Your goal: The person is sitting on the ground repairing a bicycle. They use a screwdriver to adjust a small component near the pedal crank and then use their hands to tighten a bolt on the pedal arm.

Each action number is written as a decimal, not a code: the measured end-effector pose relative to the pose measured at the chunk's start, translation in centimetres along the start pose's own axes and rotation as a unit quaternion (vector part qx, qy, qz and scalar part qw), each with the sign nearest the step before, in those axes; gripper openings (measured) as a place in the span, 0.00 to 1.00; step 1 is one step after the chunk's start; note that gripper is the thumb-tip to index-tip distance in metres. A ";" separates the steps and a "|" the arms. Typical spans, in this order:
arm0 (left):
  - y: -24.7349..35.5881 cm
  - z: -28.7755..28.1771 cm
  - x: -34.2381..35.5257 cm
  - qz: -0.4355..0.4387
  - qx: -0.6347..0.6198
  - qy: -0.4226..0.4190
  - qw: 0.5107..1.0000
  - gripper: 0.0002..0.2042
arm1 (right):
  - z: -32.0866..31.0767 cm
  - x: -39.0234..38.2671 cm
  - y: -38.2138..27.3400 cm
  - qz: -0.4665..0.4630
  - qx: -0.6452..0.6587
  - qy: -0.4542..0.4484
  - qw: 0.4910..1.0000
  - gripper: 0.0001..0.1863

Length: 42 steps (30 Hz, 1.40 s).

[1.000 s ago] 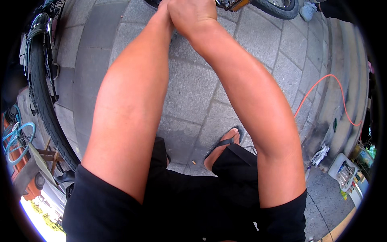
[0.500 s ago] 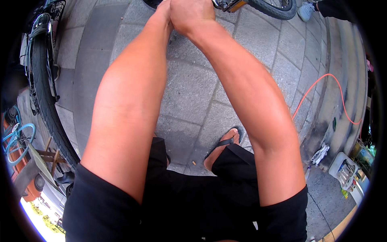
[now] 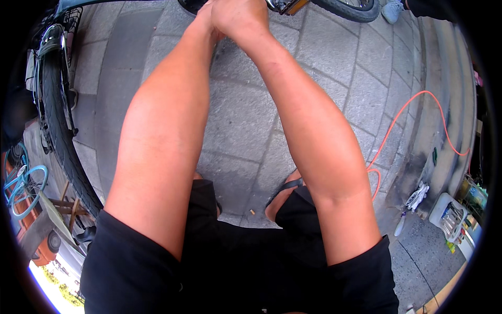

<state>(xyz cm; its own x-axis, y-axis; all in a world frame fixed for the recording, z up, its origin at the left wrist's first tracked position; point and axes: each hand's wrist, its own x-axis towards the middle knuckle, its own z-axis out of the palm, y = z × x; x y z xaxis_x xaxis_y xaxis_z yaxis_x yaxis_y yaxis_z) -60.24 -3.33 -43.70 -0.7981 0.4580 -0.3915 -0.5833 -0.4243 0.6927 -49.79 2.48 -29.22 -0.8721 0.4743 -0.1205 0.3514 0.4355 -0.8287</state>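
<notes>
In the head view, the right hand (image 3: 240, 15) and left hand (image 3: 205, 11) are overlapped at the upper edge; their fingers are cut off (how widely spread, or around what, cannot be told). Just rightward, an orange-edged part (image 3: 296, 7) and bicycle wheel (image 3: 346, 14) are cropped.

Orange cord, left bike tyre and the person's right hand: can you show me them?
Orange cord (image 3: 424, 91): head view, top of its bend.
Left bike tyre (image 3: 57, 123): head view, its tread.
Right hand (image 3: 239, 15): head view, back of it.
</notes>
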 end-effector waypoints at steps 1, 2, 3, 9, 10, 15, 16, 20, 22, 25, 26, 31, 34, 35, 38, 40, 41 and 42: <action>0.1 -0.2 0.0 -0.001 -0.001 0.003 1.000 0.08 | -0.4 -0.6 -0.3 -0.010 -0.015 0.002 1.000 0.23; 0.2 -0.2 -0.1 0.000 0.000 0.003 1.000 0.08 | -0.8 -0.9 -0.7 -0.022 -0.032 0.005 0.999 0.23; 0.0 0.1 0.0 -0.002 -0.002 -0.002 1.000 0.08 | -0.6 -0.2 0.4 -0.066 -0.085 0.001 0.994 0.22; -0.2 0.2 -0.3 -0.009 -0.006 0.001 1.000 0.08 | 1.2 0.7 5.8 -0.359 -0.352 0.043 0.863 0.18; -0.2 0.1 -0.3 -0.009 -0.005 0.001 1.000 0.08 | 1.5 0.9 6.0 -0.389 -0.369 0.066 0.842 0.17; -0.2 0.0 -0.6 -0.009 0.000 0.003 1.000 0.08 | 2.3 2.9 5.6 -0.497 -0.449 0.144 0.729 0.14; -0.2 -0.1 -0.6 -0.007 0.000 0.004 1.000 0.08 | 2.4 3.5 5.2 -0.493 -0.475 0.096 0.722 0.13; -0.2 0.0 -0.2 -0.008 -0.003 -0.001 1.000 0.08 | 3.1 3.9 4.0 -0.347 -0.469 -0.054 0.811 0.12; 0.0 -0.1 -0.2 -0.005 -0.004 0.002 1.000 0.08 | 0.2 2.7 -0.2 -0.291 -0.473 -0.172 0.813 0.13; 0.0 0.0 0.0 -0.005 -0.006 -0.004 1.000 0.08 | 0.0 2.9 -1.1 -0.238 -0.417 -0.129 0.868 0.13; 0.0 -0.1 0.2 -0.007 -0.006 -0.007 1.000 0.08 | 0.3 3.0 -0.7 -0.207 -0.375 -0.100 0.898 0.13; 0.1 -0.9 0.2 -0.007 0.007 -0.019 1.000 0.08 | 0.4 2.0 -0.1 -0.045 -0.197 -0.059 0.978 0.15; -0.5 -0.7 0.1 -0.008 0.034 -0.032 0.999 0.08 | 0.1 0.9 0.5 -0.033 -0.079 -0.030 0.996 0.18; -0.4 -1.8 0.7 0.010 0.095 -0.051 0.994 0.08 | 0.4 0.3 0.8 -0.023 -0.028 -0.013 0.999 0.19; -0.2 -3.2 1.6 0.078 0.288 -0.088 0.950 0.08 | 2.5 0.6 3.1 -0.042 0.105 0.044 0.993 0.20; -0.6 -2.6 1.4 0.059 0.238 -0.061 0.968 0.07 | 2.8 0.4 4.3 -0.003 0.153 0.053 0.987 0.20; -0.5 -0.1 -0.1 0.024 0.126 -0.021 0.992 0.07 | 2.5 0.3 5.1 0.019 0.174 0.063 0.983 0.20; 0.0 1.5 -1.6 -0.010 0.018 0.023 1.000 0.08 | 2.9 0.4 5.6 0.015 0.184 0.082 0.979 0.20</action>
<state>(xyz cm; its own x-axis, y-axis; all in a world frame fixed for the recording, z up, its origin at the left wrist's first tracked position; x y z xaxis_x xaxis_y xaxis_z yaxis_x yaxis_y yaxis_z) -58.79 -2.88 -42.16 -0.7925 0.4292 -0.4333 -0.5947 -0.3866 0.7049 -49.15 2.90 -35.55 -0.7866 0.6117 -0.0839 0.2029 0.1279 -0.9708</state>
